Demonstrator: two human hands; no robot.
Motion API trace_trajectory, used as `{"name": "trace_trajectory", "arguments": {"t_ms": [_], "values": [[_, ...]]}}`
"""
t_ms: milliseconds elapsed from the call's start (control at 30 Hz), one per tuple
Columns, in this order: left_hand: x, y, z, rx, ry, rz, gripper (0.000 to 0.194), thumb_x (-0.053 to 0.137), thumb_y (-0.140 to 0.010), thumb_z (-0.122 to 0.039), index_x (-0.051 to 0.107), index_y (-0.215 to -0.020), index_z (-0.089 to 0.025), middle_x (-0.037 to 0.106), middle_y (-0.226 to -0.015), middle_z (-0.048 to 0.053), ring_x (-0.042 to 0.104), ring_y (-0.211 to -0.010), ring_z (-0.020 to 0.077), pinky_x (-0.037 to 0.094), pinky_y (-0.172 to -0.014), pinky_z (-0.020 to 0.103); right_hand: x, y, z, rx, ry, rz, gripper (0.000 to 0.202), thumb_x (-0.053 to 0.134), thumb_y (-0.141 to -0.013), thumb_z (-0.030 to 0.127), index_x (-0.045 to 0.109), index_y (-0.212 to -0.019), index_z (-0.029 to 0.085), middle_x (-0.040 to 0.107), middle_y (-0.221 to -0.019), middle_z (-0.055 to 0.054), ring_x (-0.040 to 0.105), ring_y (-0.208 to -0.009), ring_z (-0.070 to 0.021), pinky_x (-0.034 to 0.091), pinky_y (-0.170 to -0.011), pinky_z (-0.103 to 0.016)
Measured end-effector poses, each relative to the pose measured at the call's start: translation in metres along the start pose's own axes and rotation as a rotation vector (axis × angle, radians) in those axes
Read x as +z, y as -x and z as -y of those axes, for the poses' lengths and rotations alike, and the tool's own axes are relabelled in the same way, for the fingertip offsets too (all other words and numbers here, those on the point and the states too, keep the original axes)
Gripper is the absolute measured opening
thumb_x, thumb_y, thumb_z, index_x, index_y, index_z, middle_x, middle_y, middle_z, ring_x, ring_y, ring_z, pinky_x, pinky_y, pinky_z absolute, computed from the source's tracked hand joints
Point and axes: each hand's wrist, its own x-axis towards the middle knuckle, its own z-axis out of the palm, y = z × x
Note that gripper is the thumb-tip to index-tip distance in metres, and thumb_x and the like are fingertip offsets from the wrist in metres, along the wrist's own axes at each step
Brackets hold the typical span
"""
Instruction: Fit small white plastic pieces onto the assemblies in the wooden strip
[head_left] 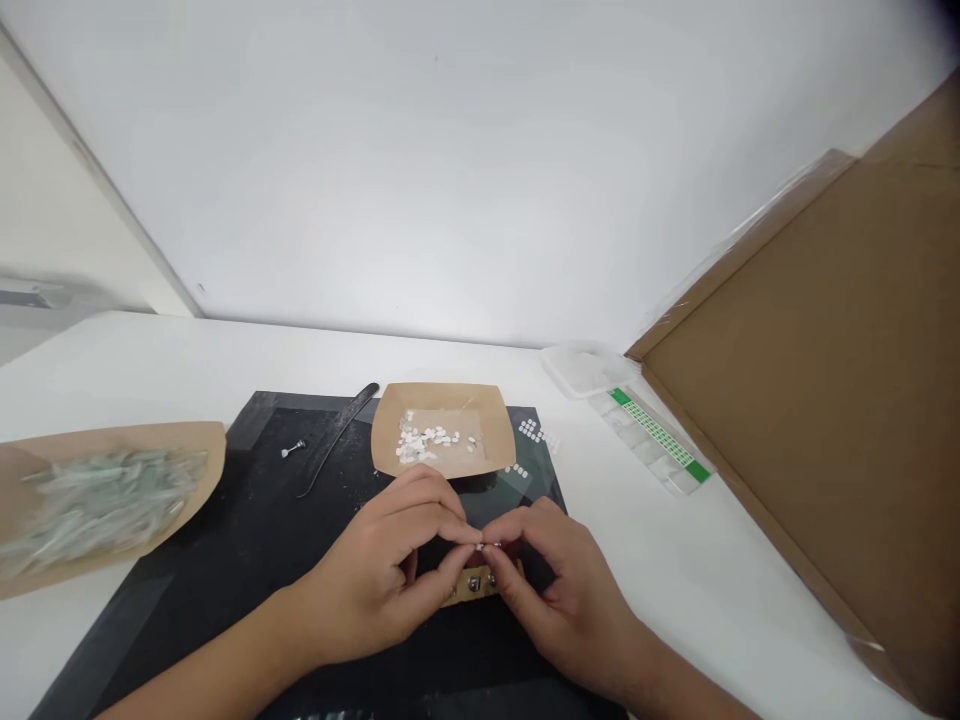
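I have left hand (397, 565) and right hand (566, 590) over the black mat (247, 530), both pinched narrow on a tiny light part (480, 547), too small to identify. Brown strip (463, 588) with metal studs below the fingertips, above the mat's right half. Paper tray (442, 396) of white bits (420, 440) at the mat's far edge.

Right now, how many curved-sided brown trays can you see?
2: the middle tray, holding white pieces, and the left tray, partly cut off by the picture's edge.
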Motion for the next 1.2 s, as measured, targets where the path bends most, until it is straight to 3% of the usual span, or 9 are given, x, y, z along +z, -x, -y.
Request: {"name": "trace_trajectory", "arguments": {"t_ms": [300,500,867,1200], "values": [[-0.003,-0.006,0.001,0.117,-0.091,0.018,0.021,0.069,-0.091,0.001,0.071,-0.104,-0.015,0.069,-0.089,0.006,0.06,-0.088,0.0175,0.053,-0.079,0.032,0.0,0.003,0.0,-0.059,0.055,0.003,0.007,0.064,-0.101,0.019,0.069,-0.101,0.024,0.073,-0.078,0.005,0.063,-0.067,-0.0124,0.038,-0.072,-0.03],[-0.006,-0.005,0.0,0.105,-0.138,0.096,0.019,0.066,-0.095,-0.001,0.07,-0.107,-0.015,0.069,-0.091,0.006,0.058,-0.087,0.0173,0.052,-0.078,0.032,0.001,0.004,0.0,0.019,0.028,0.06,0.009,0.062,-0.102,0.022,0.07,-0.101,0.026,0.074,-0.079,0.005,0.063,-0.068,-0.0131,0.04,-0.074,-0.03],[0.003,0.002,-0.001,0.08,-0.265,0.048,0.016,0.066,-0.092,-0.002,0.069,-0.099,-0.016,0.066,-0.085,0.005,0.059,-0.084,0.0186,0.054,-0.072,0.03,0.001,0.001,0.004,0.101,-0.014,0.14,0.014,0.057,-0.104,0.025,0.07,-0.1,0.026,0.074,-0.078,0.005,0.064,-0.067,-0.0134,0.041,-0.074,-0.03],[0.009,0.004,-0.002,0.008,-0.147,-0.037,0.017,0.067,-0.088,-0.001,0.065,-0.089,-0.018,0.064,-0.081,0.004,0.061,-0.085,0.0185,0.054,-0.073,0.031,0.001,0.001,0.007,0.244,-0.174,0.22,0.016,0.058,-0.104,0.031,0.072,-0.098,0.024,0.073,-0.072,0.004,0.068,-0.063,-0.0125,0.048,-0.068,-0.025]]}}
